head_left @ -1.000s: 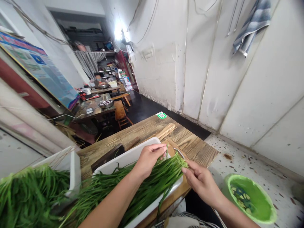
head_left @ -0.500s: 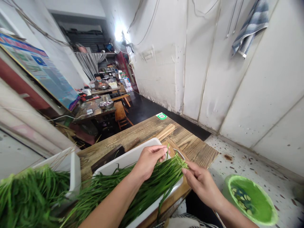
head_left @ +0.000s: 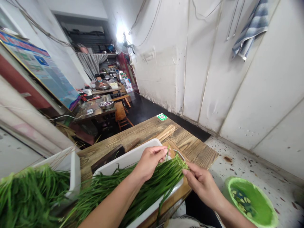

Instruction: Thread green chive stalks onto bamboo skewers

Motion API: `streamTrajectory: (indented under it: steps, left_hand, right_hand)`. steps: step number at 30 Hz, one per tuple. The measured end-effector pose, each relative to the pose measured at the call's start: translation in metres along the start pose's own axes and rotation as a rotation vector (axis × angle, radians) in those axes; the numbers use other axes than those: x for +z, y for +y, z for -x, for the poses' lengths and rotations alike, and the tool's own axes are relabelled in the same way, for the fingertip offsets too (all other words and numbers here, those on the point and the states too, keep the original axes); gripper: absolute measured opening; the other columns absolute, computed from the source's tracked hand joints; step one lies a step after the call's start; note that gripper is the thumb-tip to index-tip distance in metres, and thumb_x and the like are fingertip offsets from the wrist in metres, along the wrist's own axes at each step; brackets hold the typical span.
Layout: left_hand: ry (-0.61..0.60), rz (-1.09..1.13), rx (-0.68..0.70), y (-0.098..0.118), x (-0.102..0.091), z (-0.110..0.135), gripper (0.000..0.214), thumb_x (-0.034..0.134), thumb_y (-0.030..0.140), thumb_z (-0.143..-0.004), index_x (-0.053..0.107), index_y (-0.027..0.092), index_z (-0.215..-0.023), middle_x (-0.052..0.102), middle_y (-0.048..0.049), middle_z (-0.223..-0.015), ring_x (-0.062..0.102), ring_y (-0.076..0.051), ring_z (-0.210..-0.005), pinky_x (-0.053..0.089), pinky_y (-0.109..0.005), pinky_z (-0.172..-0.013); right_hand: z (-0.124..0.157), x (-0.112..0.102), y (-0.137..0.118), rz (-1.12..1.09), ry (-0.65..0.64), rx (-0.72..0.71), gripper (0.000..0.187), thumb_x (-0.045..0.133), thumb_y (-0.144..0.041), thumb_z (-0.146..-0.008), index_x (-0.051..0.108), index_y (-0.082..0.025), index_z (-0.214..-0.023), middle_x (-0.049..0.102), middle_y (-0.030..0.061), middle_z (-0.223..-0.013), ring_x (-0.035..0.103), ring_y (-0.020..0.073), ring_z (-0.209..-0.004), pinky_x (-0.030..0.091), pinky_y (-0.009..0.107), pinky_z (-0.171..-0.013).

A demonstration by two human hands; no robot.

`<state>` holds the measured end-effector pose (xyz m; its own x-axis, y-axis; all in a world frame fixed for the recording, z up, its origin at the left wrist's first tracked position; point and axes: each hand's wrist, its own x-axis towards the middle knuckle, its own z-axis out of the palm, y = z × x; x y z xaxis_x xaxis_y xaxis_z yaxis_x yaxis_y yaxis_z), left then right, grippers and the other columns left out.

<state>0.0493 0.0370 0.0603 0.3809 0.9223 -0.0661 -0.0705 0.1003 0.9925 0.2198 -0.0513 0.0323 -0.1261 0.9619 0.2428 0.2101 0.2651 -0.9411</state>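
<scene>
A long bunch of garlic chives lies in a white plastic tub, pale cut ends toward the right. Over the far edge of the bunch, my left hand pinches a single chive stalk between thumb and fingers. At the cut ends, my right hand has thumb and forefinger closed on the tips of the bunch; what lies between them is partly hidden.
A cleaver lies behind the tub on the wooden table, near a bundle of thin sticks. Another white tub of greens stands left. A green bucket sits on the floor. A person sits far back.
Both hands keep nearly the same place and grip. The view has shifted very slightly.
</scene>
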Motion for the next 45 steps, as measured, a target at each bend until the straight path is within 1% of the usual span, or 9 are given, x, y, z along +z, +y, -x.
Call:
streamTrajectory:
  steps: [6,22,28,31,34,37,40,42,45]
  left_hand:
    - [0.094,0.011,-0.001,-0.002,0.001,-0.002,0.029,0.071,0.030,-0.066,0.072,0.007,-0.084,0.050,0.0017,-0.054,0.040,-0.006,-0.053,0.032,-0.022,-0.055]
    - [0.152,-0.041,0.012,-0.006,0.000,0.000,0.035,0.071,0.030,-0.065,0.072,0.007,-0.092,0.048,0.0034,-0.052,0.039,-0.007,-0.053,0.033,-0.023,-0.056]
    - [0.188,-0.179,0.054,-0.008,-0.001,0.001,0.032,0.069,0.030,-0.066,0.074,0.011,-0.091,0.063,-0.0016,-0.061,0.050,-0.011,-0.059,0.041,-0.024,-0.061]
    - [0.141,-0.298,0.074,-0.006,0.002,0.005,0.027,0.065,0.030,-0.070,0.075,0.014,-0.089,0.070,-0.0049,-0.071,0.059,-0.016,-0.067,0.045,-0.027,-0.067]
    - [-0.013,-0.454,0.171,0.000,0.001,0.008,0.021,0.061,0.030,-0.074,0.076,0.018,-0.083,0.073,-0.0054,-0.081,0.064,-0.019,-0.077,0.047,-0.028,-0.074]
    - [-0.143,-0.546,0.203,0.011,-0.016,0.002,0.024,0.058,0.031,-0.077,0.076,0.019,-0.087,0.073,-0.0051,-0.090,0.065,-0.021,-0.084,0.046,-0.029,-0.080]
    - [0.029,-0.647,0.147,0.011,-0.046,-0.014,0.029,0.059,0.032,-0.075,0.073,0.018,-0.095,0.072,-0.0060,-0.097,0.064,-0.023,-0.088,0.045,-0.031,-0.081]
    - [0.136,-0.834,0.112,-0.001,-0.066,-0.026,0.027,0.060,0.028,-0.072,0.074,0.017,-0.092,0.072,-0.0079,-0.096,0.064,-0.024,-0.086,0.044,-0.031,-0.079]
    - [0.059,-1.093,0.066,-0.029,-0.086,-0.042,0.021,0.057,0.021,-0.072,0.075,0.017,-0.080,0.073,-0.0094,-0.091,0.063,-0.025,-0.087,0.040,-0.029,-0.078]
  right_hand:
    - [0.002,0.001,0.001,-0.009,-0.002,-0.001,0.029,0.049,-0.033,-0.090,0.065,-0.016,-0.109,0.066,0.0037,-0.082,0.059,0.0180,-0.076,0.048,0.024,-0.073]
    - [0.002,0.003,0.000,-0.008,0.013,0.040,0.027,0.048,-0.035,-0.091,0.065,-0.015,-0.101,0.052,0.0000,-0.069,0.046,0.0125,-0.062,0.041,0.019,-0.055]
    - [0.005,0.004,0.003,-0.015,0.003,0.055,0.028,0.047,-0.035,-0.092,0.063,-0.015,-0.101,0.050,-0.0007,-0.066,0.042,0.0112,-0.058,0.036,0.018,-0.048]
    - [0.000,0.005,0.003,-0.001,0.003,0.050,0.029,0.046,-0.036,-0.092,0.063,-0.015,-0.104,0.051,-0.0008,-0.066,0.043,0.0114,-0.057,0.038,0.018,-0.051]
    - [-0.005,0.006,0.004,0.039,0.024,0.026,0.032,0.045,-0.038,-0.092,0.064,-0.015,-0.104,0.051,-0.0009,-0.064,0.046,0.0129,-0.058,0.041,0.020,-0.055]
    - [-0.003,0.005,0.008,0.077,0.021,-0.015,0.032,0.045,-0.038,-0.091,0.064,-0.016,-0.105,0.054,0.0004,-0.066,0.050,0.0154,-0.061,0.044,0.023,-0.062]
    - [0.007,0.001,0.015,0.092,-0.003,-0.025,0.030,0.045,-0.035,-0.092,0.063,-0.018,-0.108,0.051,-0.0008,-0.060,0.048,0.0146,-0.056,0.045,0.023,-0.061]
    - [0.015,-0.002,0.020,0.102,-0.010,-0.014,0.029,0.044,-0.033,-0.093,0.062,-0.018,-0.111,0.045,-0.0031,-0.053,0.043,0.0133,-0.049,0.043,0.022,-0.056]
    - [0.022,-0.004,0.025,0.136,-0.004,-0.013,0.028,0.045,-0.032,-0.093,0.061,-0.019,-0.112,0.044,-0.0034,-0.053,0.041,0.0122,-0.047,0.041,0.021,-0.052]
